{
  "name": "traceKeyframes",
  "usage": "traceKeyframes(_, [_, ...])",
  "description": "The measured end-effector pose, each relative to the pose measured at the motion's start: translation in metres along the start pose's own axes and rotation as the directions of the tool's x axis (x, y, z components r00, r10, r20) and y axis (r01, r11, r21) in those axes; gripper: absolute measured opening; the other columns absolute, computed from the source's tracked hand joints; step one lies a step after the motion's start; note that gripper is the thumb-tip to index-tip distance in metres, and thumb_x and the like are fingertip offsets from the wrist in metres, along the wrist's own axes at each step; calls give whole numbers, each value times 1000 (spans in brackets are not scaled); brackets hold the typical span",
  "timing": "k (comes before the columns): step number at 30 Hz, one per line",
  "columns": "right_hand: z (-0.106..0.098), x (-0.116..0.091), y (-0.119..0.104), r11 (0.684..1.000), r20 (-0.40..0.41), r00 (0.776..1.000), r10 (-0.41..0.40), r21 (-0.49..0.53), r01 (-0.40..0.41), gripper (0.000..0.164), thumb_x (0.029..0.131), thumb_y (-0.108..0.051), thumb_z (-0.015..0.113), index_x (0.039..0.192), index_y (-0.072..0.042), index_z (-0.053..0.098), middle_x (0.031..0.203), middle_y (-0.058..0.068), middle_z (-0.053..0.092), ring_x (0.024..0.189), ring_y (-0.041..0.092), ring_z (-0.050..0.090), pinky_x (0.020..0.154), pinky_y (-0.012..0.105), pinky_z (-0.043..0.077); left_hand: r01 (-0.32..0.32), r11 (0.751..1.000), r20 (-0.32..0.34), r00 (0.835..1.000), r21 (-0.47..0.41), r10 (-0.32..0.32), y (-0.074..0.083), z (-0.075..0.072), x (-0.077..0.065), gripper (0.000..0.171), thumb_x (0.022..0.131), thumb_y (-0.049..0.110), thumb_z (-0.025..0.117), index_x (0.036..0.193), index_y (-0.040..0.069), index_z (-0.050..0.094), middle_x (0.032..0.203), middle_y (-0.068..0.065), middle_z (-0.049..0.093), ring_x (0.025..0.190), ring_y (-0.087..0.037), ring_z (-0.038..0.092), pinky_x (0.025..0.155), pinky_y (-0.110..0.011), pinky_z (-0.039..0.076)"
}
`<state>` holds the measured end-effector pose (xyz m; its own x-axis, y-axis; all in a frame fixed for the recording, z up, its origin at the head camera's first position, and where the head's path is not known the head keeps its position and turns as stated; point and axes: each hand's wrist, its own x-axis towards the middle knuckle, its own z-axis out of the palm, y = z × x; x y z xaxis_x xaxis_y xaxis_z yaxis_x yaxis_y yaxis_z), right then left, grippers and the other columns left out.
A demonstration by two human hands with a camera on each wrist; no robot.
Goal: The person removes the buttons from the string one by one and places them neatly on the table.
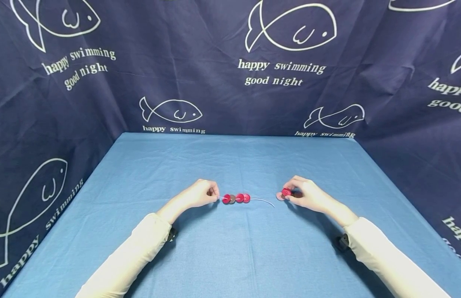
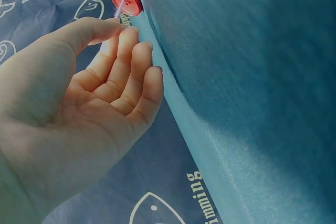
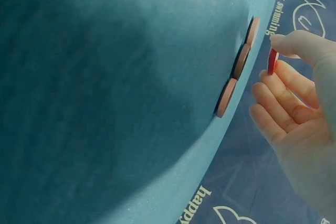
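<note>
Red button (image 3: 272, 62) | between right fingers (image 3: 295, 83), pinched | left fingers (image 2: 121, 59) pinching string (image 1: 262, 200)

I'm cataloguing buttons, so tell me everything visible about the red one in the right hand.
The red button is a thin, round disc that looks like plastic. The right hand pinches it. In the right wrist view it shows nearly edge-on, raised off the blue cloth and apart from the three buttons lying there. It is unthreaded, to the right of the pale cord's loose end in the head view. Any holes are too small to make out.
</note>
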<state>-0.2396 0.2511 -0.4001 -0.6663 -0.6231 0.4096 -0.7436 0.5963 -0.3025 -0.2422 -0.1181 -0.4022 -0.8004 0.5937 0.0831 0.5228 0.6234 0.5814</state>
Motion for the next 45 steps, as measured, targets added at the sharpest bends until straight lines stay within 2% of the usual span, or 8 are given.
traceKeyframes(6, [0, -3, 3, 1000, -12, 1000, 1, 11, -1, 23, 73, -1, 74, 94, -3, 64, 84, 2, 61, 75, 13, 61, 66, 28, 51, -1, 1000, -3, 1000, -3, 1, 0, 0, 0, 5, 80, 6, 62, 79, 11, 63, 66, 5, 61, 57, -1, 51, 59, -18, 43])
traceKeyframes(18, [-3, -7, 9, 1000, -19, 1000, 10, -1, -10, 23, 73, -1, 73, 95, -5, 66, 88, 2, 61, 77, 15, 61, 68, 35, 50, 10, 1000, -2, 1000, -9, -10, 1, 0, 1, 5, 81, 6, 62, 78, 10, 63, 65, 5, 60, 57, -1, 51, 60, -18, 44])
traceKeyframes(34, [-9, -12, 15, 999, -30, 1000, 8, -42, -9, 24, 73, -2, 74, 94, -5, 66, 86, 1, 61, 77, 14, 61, 70, 35, 50, 8, 1000, 1, 1000, -9, -8, 2, -1, 0, 5, 82, 6, 61, 79, 10, 63, 66, 4, 61, 56, -1, 52, 60, -18, 44])
traceKeyframes(45, [-14, -18, 18, 996, -26, 998, 59, -59, -60, 25, 73, -3, 74, 97, -4, 66, 87, 0, 61, 79, 16, 61, 72, 38, 50, 14, 1000, 11, 1000, -26, -13, 1, 0, 0, 5, 83, 7, 61, 79, 10, 63, 66, 4, 61, 56, -2, 52, 60, -19, 44])
